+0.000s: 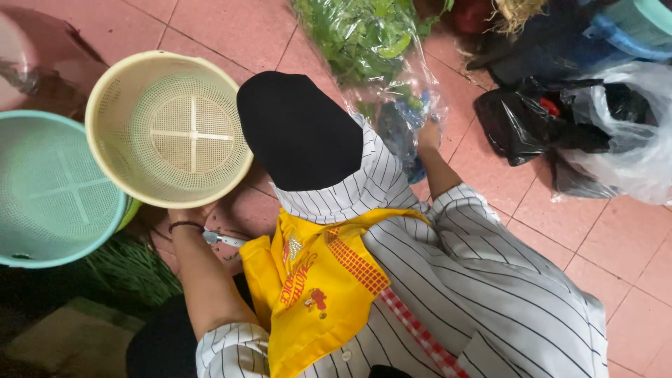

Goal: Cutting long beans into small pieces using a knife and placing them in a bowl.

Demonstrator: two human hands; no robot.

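Observation:
My left hand [186,215] reaches to the near rim of a round cream plastic strainer basket [168,126] and grips it; the fingers are hidden under the rim. A dark band circles that wrist. My right hand [425,134] stretches forward and holds the lower end of a clear plastic bag [392,91] filled with green leafy herbs [360,28]. The bag lies on the pink floor tiles. My striped shirt and yellow apron [315,280] fill the lower middle, and a black shape [297,129] covers part of the view.
A mint-green strainer basket [52,189] sits left of the cream one, over long green stalks [129,269]. A small light-blue and silver object [222,239] lies by my left forearm. Black bags [521,122] and a translucent white bag [640,140] lie at the right.

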